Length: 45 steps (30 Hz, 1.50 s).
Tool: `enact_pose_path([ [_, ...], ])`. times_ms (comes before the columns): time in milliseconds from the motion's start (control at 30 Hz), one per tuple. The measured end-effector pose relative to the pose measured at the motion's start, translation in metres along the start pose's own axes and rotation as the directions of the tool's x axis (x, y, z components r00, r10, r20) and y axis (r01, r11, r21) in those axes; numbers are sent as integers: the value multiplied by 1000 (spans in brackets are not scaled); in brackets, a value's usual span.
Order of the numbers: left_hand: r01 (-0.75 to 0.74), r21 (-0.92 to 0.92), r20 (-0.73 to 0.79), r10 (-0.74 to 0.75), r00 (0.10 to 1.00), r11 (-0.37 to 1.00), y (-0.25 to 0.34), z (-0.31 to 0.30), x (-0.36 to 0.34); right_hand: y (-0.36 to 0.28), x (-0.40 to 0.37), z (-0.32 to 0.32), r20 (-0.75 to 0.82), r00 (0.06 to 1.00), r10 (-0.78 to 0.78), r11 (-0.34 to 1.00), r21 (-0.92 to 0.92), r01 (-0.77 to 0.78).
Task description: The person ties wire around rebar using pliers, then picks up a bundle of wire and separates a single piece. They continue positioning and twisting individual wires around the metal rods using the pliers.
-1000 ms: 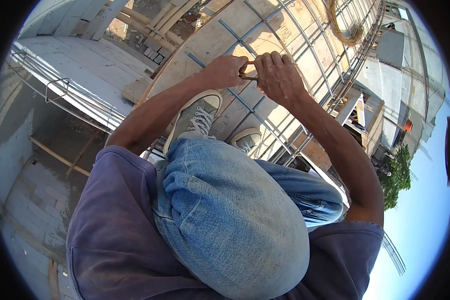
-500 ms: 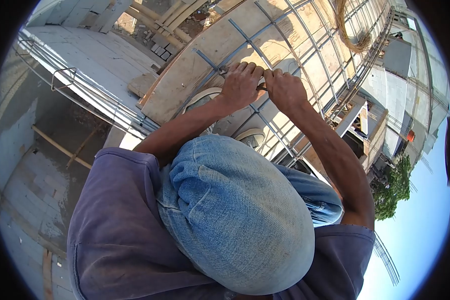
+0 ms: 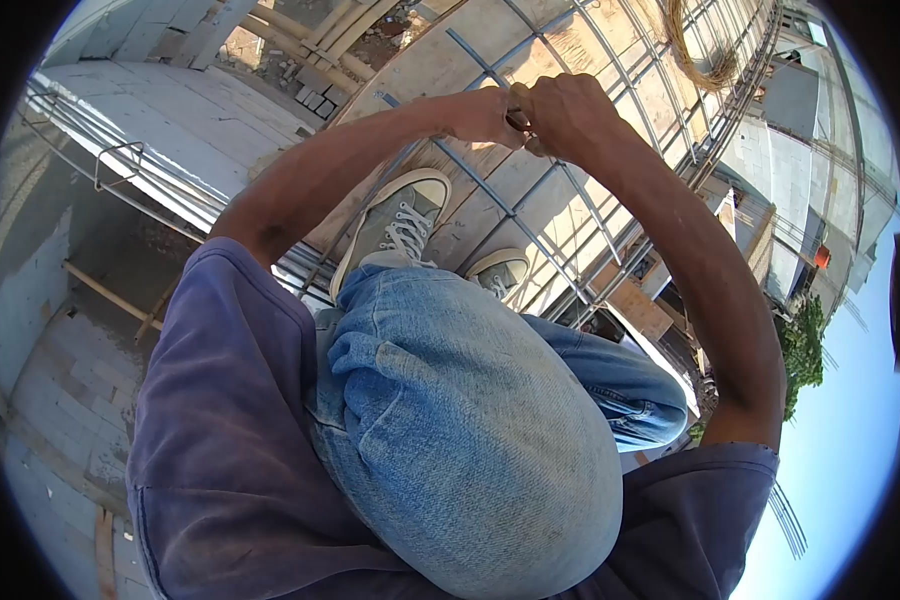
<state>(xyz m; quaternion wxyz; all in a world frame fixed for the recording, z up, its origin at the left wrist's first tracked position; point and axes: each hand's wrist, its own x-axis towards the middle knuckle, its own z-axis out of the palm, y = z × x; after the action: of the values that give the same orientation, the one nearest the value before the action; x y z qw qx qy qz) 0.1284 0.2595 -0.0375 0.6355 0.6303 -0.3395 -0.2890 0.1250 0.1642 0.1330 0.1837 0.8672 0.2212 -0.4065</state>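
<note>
My left hand [image 3: 482, 115] and my right hand [image 3: 572, 112] meet above the rebar grid [image 3: 510, 212], fingers curled and closed, the knuckles close together. Between them shows a small dark piece [image 3: 517, 119], too hidden to name. Whether each hand holds a part of it is hidden by the fingers. Below the hands, blue-grey bars cross over plywood formwork [image 3: 410, 80]. My left shoe [image 3: 398, 225] stands on the boards by the bars, and my right shoe [image 3: 497, 272] is among them. My knee [image 3: 470, 430] in blue jeans fills the lower middle.
A coil of tie wire [image 3: 705, 75] lies on the grid at upper right. Long bars run along a white block wall [image 3: 170, 120] on the left, beside a deep drop with wooden struts [image 3: 110, 287]. Blocks and rubble lie below; scaffolding and a tree [image 3: 802, 345] stand at right.
Both hands have risen away from the bars, toward the top of the view, still together. My elbows have spread apart, and the left shoe now shows more fully.
</note>
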Motion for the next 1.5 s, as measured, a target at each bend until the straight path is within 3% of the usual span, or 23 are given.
enact_pose_path([
  [33,104,-71,177,-90,980,992,2,-10,6,-1,-6,12,-221,975,-35,988,-155,0],
  [67,217,-121,358,-161,920,969,6,-16,8,0,-9,28,-215,976,-29,989,-150,-3],
  [133,334,-167,468,-223,855,928,14,-20,8,2,-14,61,-675,705,-215,867,-464,-180],
  [267,557,-169,700,-299,649,813,14,-21,21,14,-5,75,-591,794,-142,946,-317,-67],
  [433,627,-166,774,-294,561,761,3,-23,27,29,4,66,-414,891,-187,952,-298,62],
  [533,524,-188,631,-306,713,831,5,-23,12,20,7,53,-424,897,-127,976,-217,36],
  [600,219,43,277,-223,935,975,15,-21,0,17,6,29,-148,988,-31,1000,-7,30],
  [633,219,49,276,-224,935,975,20,-16,-5,17,6,20,-154,988,-30,1000,-7,29],
  [667,116,111,37,-120,992,987,24,-5,-14,16,5,12,-109,993,-34,996,76,42],
  [733,-11,239,-352,97,931,971,41,21,-31,12,6,0,-74,996,-42,986,157,53],
  [767,-11,247,-354,101,930,969,40,21,-28,10,8,-5,-13,1000,-14,978,209,17],
  [833,291,329,-241,-217,946,899,37,21,-24,8,9,-15,49,999,12,966,258,-24],
  [900,272,234,-179,-233,956,933,28,18,-18,10,10,-22,365,919,146,879,378,-290],
  [967,255,140,-116,-240,964,957,19,9,-8,19,14,-11,448,887,112,830,448,-331],
  [1033,114,175,219,-151,964,978,11,1,-3,15,7,-6,296,952,82,894,400,-202],
  [1067,116,172,222,-153,963,978,19,-6,-1,5,0,-6,98,992,75,977,191,-92],
  [1100,245,42,425,-239,873,969,33,-18,4,-4,-12,-1,100,992,75,977,191,-93],
  [1133,389,-57,618,-273,737,920,43,-26,7,-14,-25,7,-146,989,13,998,-63,-22],
  [1200,463,-22,698,-318,641,886,42,-28,16,-27,-32,33,-461,885,-73,916,-382,-123],
  [1267,585,-57,858,-260,443,809,27,-31,32,-11,-28,53,-490,869,-68,934,-338,-118],
  [1367,556,-11,883,-253,395,831,23,-24,35,6,-22,66,-563,820,-100,965,-256,-59],
  [1433,575,-26,909,-219,354,818,23,-24,28,3,-21,46,-226,973,50,994,109,-25],
  [1500,297,-103,604,-177,777,949,35,-33,13,20,-8,35,-289,957,7,991,130,32],
])
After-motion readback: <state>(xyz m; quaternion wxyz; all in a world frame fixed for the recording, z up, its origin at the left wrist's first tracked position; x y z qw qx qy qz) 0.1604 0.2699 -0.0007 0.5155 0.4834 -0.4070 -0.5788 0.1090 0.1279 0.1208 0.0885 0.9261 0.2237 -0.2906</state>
